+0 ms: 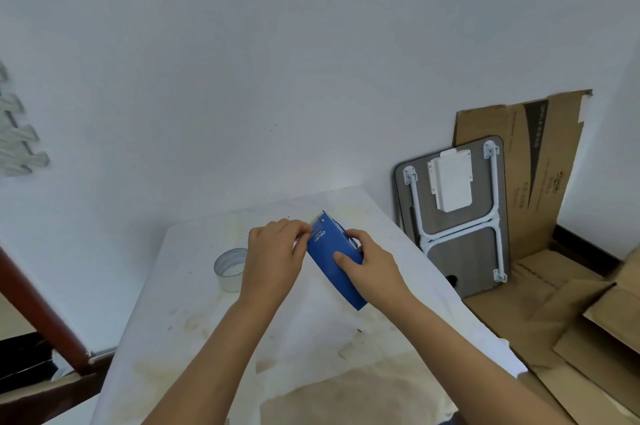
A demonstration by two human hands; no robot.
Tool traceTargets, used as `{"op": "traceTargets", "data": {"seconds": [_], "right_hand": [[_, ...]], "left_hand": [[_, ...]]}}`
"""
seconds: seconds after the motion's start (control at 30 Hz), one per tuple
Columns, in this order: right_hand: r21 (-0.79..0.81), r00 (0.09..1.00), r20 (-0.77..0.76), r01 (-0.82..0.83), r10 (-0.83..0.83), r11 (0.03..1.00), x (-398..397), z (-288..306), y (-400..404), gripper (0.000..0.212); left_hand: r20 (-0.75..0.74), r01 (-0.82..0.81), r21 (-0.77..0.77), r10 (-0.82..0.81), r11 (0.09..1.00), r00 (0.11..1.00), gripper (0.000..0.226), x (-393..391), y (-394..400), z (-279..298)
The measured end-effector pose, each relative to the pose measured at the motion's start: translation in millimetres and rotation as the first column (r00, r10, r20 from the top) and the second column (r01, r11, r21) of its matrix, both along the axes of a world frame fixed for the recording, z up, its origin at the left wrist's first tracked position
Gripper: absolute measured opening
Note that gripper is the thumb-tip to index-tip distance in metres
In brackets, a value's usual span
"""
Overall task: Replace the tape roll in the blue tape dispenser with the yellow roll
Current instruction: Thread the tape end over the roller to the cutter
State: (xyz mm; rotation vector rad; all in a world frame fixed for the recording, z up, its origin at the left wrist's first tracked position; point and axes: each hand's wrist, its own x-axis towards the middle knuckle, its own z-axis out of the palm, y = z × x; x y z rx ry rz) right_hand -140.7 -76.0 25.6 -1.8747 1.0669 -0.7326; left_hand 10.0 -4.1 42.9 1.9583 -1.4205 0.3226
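The blue dispenser (pixel 334 260) lies slanted above the middle of the table (pixel 311 338), held from both sides. The right hand (pixel 369 260) grips its body, thumb across the blue face; the left hand (pixel 277 253) pinches at its far, toothed end. White lettering on the face reads "deli". A clear tape roll (pixel 231 268) stands just left of the left hand. The white cover is stained. A folded table (pixel 460 213) and printed cardboard (pixel 533 161) lean against the pale wall on the right.
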Motion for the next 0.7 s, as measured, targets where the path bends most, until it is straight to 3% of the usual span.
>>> {"op": "traceTargets", "data": {"seconds": [0.27, 0.43, 0.63, 0.7], "right_hand": [[-0.177, 0.997, -0.07, 0.014, -0.027, 0.984, 3, 0, 4, 0.043], [-0.29, 0.991, -0.127, 0.009, -0.048, 0.957, 6, -11, 7, 0.039], [-0.457, 0.943, -0.331, -0.129, -0.034, 0.88, 30, -23, 3, 0.033], [-0.473, 0.914, -0.406, -0.186, -0.025, 0.862, 40, -29, -4, 0.035]], "left_hand": [[0.055, -0.093, 0.009, 0.092, 0.996, 0.994, 0.012, 3, 12, -2], [-0.012, -0.155, 0.069, 0.156, 0.985, 0.988, 0.013, 2, 20, -11], [-0.292, -0.111, 0.17, 0.157, 0.979, 0.943, 0.019, -2, 19, -56], [-0.379, -0.059, 0.286, 0.17, 0.956, 0.91, 0.028, 5, 19, -60]]}}
